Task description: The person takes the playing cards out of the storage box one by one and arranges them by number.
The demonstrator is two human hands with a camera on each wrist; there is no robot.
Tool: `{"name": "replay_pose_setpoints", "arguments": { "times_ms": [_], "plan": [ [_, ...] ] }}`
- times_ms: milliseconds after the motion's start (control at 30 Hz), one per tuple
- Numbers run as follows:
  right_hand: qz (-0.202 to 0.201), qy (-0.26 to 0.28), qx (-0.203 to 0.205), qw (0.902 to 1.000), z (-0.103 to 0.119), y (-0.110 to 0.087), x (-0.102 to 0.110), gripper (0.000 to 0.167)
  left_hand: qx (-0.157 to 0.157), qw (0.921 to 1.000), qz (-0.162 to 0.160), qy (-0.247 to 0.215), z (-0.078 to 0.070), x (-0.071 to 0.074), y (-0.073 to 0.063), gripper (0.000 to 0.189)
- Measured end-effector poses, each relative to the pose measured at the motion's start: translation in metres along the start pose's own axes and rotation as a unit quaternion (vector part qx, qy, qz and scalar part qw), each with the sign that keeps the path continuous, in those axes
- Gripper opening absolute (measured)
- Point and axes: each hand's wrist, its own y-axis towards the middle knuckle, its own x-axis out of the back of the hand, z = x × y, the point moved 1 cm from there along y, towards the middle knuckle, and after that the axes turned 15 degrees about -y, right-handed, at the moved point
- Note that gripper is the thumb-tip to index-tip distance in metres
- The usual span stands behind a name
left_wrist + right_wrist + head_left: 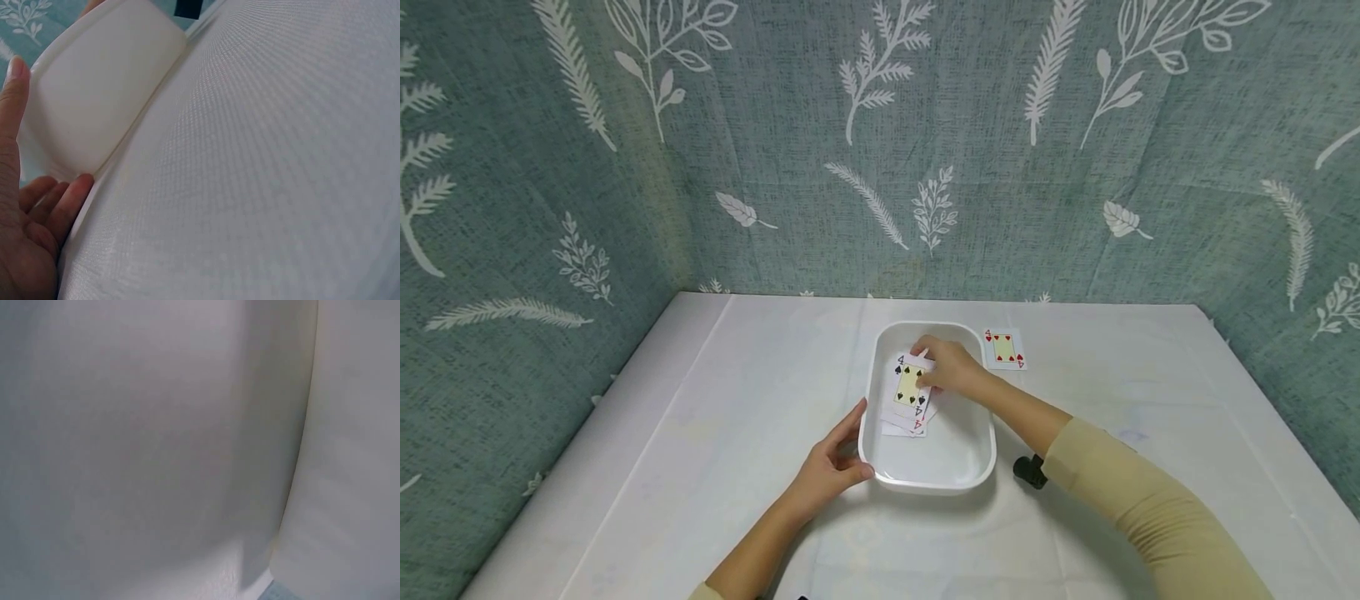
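A white plastic tray stands on the table. At its near left corner my left hand holds it, thumb by the rim and fingers along the outer wall. The left wrist view shows the left hand with fingertips low against the tray's side. Over the tray, my right hand pinches the right edge of a four of spades playing card. Under that card lie other cards, one showing a red four; their number is hidden. The right wrist view shows only pale, blurred surfaces, no hand.
A four of hearts lies face up on the table beside the tray's far right corner. A small black object shows near the right sleeve. White cloth covers the table; leaf-patterned green fabric hangs behind it and at both sides.
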Motion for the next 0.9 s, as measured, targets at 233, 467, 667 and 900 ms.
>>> {"name": "replay_pose_setpoints", "arguments": {
  "times_ms": [233, 467, 667, 900],
  "plan": [
    [-0.003, 0.092, 0.029, 0.9954, -0.008, 0.002, 0.007, 0.045, -0.001, 1.0, -0.002, 0.006, 0.0, 0.0, 0.0, 0.088],
    [-0.016, 0.159, 0.027, 0.9867, -0.011, 0.001, 0.019, 0.041, -0.015, 0.9997, 0.0, 0.018, 0.002, 0.0, 0.0, 0.088],
    [-0.031, 0.214, 0.031, 0.9759, -0.02, -0.002, 0.032, 0.04, -0.021, 0.9997, 0.0, 0.015, 0.003, 0.0, 0.001, 0.088],
    [-0.04, 0.231, 0.016, 0.972, -0.039, -0.005, 0.05, 0.039, -0.018, 0.9998, -0.001, 0.013, 0.003, 0.0, 0.001, 0.089]
  ]
}}
